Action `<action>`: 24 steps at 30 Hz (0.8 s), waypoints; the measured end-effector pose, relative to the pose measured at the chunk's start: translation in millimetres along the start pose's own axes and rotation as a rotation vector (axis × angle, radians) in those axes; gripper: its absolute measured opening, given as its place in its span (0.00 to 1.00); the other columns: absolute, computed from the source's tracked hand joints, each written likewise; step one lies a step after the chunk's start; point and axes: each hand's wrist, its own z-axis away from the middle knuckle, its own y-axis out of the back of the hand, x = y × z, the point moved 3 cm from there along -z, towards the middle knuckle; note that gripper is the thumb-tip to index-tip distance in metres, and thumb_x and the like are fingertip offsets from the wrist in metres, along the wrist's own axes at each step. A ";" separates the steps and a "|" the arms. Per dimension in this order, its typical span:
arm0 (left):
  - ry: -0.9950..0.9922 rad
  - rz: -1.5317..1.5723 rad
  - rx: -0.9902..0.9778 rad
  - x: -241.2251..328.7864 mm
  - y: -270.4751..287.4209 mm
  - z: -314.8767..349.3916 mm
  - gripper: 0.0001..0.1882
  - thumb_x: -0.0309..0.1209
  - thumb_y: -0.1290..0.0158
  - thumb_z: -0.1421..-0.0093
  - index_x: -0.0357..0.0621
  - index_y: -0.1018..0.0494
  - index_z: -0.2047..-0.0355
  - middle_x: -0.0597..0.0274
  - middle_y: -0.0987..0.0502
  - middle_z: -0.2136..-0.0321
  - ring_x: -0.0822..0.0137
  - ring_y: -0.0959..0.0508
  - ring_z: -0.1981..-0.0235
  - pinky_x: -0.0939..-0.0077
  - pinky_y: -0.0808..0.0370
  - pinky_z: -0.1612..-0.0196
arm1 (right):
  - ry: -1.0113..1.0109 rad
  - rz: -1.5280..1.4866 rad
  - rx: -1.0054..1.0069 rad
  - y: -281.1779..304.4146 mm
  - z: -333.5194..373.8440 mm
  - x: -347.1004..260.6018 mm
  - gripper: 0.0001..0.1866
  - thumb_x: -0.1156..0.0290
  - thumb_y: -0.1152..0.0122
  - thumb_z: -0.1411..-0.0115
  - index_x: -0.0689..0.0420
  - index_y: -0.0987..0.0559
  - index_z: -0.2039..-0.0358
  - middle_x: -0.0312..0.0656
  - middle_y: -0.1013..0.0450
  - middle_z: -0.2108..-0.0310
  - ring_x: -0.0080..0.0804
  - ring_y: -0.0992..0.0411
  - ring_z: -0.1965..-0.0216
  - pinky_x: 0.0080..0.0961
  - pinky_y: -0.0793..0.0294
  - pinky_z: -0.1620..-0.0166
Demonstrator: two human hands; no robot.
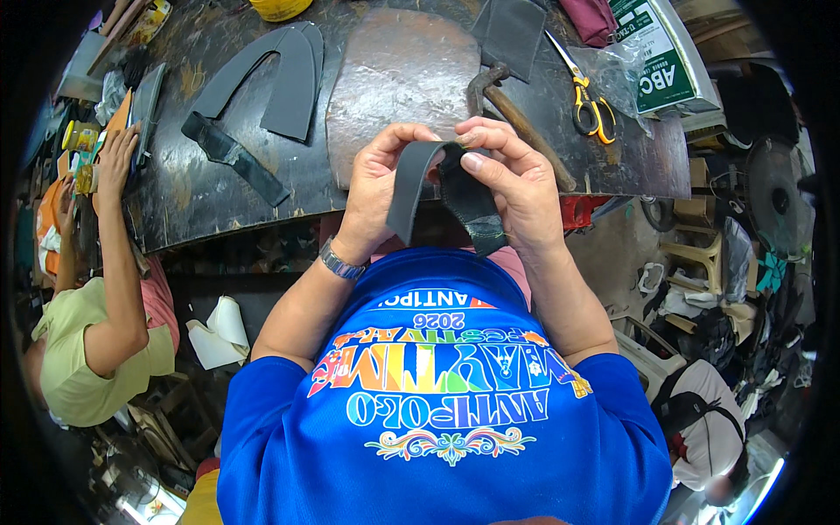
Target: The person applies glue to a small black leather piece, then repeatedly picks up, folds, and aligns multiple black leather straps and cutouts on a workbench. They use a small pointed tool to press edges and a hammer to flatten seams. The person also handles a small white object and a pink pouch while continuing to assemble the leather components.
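Observation:
My left hand (377,181) and my right hand (521,179) pinch a black strap (403,194) near the table's front edge. The strap is bent over into an arch, its smooth grey-black face toward my left and a rougher, stitched inner side toward my right. Loose thread ends show at its lower right end. My fingertips meet close to the top of the bend. Just beyond my hands lies a worn, shiny board (398,74). A hammer (516,118) with a wooden handle rests right behind my right hand.
Black curved cut pieces (296,92) and another black strap (234,159) lie on the dark table (184,219) at left. Yellow-handled scissors (591,112), a black sheet (512,35) and a green-white can (656,57) are at right. A co-worker's hand (116,162) works far left.

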 end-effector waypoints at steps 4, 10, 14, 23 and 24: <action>0.063 0.066 0.026 -2.8 -1.0 0.2 0.07 0.25 0.42 0.36 0.44 0.25 0.58 0.67 0.21 0.62 0.79 0.22 0.63 0.84 0.23 0.61 | 0.034 0.086 0.059 1.5 0.1 1.0 0.10 0.81 0.34 0.43 0.62 0.18 0.59 0.41 0.30 0.47 0.26 0.29 0.48 0.25 0.29 0.44; 0.122 0.111 0.100 -0.7 -4.3 -0.4 0.04 0.25 0.43 0.35 0.47 0.27 0.62 0.67 0.20 0.65 0.80 0.24 0.68 0.86 0.26 0.65 | 0.360 0.697 0.077 -5.6 2.6 -10.7 0.12 0.80 0.31 0.45 0.58 0.15 0.59 0.43 0.29 0.48 0.31 0.30 0.48 0.28 0.32 0.44; 0.151 0.186 0.188 -0.3 -11.1 1.8 0.03 0.24 0.45 0.34 0.45 0.27 0.61 0.65 0.20 0.63 0.79 0.22 0.66 0.85 0.25 0.64 | 0.580 1.125 0.075 -12.1 5.6 -22.1 0.16 0.76 0.29 0.47 0.54 0.14 0.56 0.44 0.29 0.48 0.39 0.32 0.46 0.32 0.34 0.43; 0.125 0.188 0.175 -2.1 -2.7 2.5 0.03 0.25 0.45 0.34 0.43 0.27 0.62 0.62 0.19 0.62 0.75 0.20 0.62 0.80 0.22 0.59 | 0.785 1.571 0.058 -14.9 8.3 -17.3 0.20 0.63 0.27 0.49 0.42 0.15 0.54 0.40 0.29 0.43 0.43 0.35 0.41 0.45 0.39 0.43; 0.122 0.178 0.170 -2.9 -1.2 2.3 0.03 0.25 0.44 0.34 0.44 0.27 0.62 0.62 0.19 0.62 0.75 0.20 0.62 0.80 0.22 0.59 | 0.812 1.560 0.061 -13.8 6.3 -15.3 0.19 0.62 0.28 0.49 0.42 0.16 0.55 0.40 0.29 0.43 0.43 0.35 0.41 0.48 0.39 0.43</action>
